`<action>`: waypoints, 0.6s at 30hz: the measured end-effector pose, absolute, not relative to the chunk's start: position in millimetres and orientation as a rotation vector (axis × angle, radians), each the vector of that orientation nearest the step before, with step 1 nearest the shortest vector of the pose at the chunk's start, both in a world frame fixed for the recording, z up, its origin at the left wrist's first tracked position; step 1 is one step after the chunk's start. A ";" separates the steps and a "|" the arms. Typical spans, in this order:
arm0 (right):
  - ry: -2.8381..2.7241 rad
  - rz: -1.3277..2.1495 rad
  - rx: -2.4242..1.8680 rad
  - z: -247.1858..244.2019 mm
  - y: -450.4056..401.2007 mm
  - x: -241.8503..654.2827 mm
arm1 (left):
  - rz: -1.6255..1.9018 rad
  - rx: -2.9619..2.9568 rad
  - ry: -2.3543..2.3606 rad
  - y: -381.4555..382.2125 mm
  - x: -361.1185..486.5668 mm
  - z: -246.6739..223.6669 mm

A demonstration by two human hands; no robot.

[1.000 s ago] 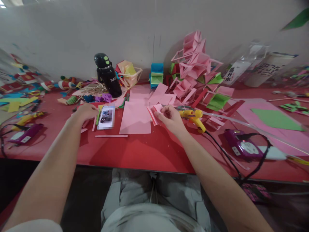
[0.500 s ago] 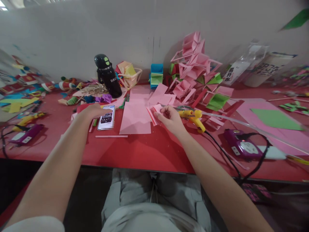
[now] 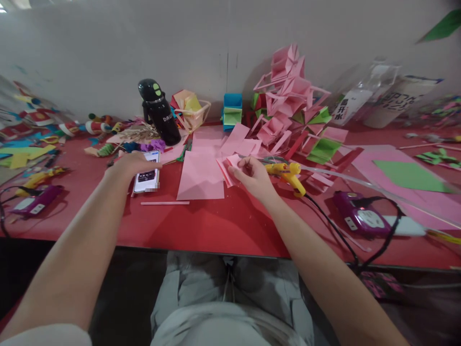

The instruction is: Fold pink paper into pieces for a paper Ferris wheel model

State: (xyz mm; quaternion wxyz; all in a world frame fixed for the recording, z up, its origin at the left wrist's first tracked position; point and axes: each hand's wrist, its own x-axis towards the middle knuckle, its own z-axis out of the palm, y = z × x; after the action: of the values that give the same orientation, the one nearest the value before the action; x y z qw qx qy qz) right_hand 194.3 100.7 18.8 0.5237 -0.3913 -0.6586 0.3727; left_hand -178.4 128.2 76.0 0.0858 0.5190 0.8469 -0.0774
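Left hand: one finger is extending across the screen of the phone; the left hand (image 3: 131, 164) is covering the phone's upper left part. The other fingers are overlapping, so their grip cannot be told.
Phone: the phone (image 3: 147, 184) is lying screen up on the red table (image 3: 216, 228), left of the pink sheet.
Right hand: the right hand (image 3: 255, 177) is pinching the folded paper (image 3: 230, 168) between thumb and fingers.
Folded paper: it is sitting at the right edge of the pink sheet (image 3: 201, 182).
Pink strip: the pink strip (image 3: 164, 203) is lying in front of the phone and sheet.
Glue gun: the yellow glue gun (image 3: 288, 173) is resting just right of the right hand.
Bottle: the black bottle (image 3: 165, 122) is standing behind the phone.
Paper models: the pink paper models (image 3: 288, 96) are piling up against the wall (image 3: 180, 43), behind the glue gun.
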 end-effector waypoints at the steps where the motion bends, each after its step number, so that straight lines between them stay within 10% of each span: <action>1: -1.577 0.906 -0.939 18.7 100.6 194.3 | -0.243 1.512 2.532 126.0 -181.9 80.5; 18: -1.564 0.909 -0.942 18.8 101.5 194.3 | -0.182 1.526 2.466 128.1 -160.8 63.4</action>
State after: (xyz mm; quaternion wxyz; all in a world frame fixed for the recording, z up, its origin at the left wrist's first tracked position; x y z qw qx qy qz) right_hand 194.3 101.5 18.8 0.5234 -0.3937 -0.6533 0.3797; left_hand -160.8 128.1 63.4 0.1176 0.5214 0.8429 -0.0621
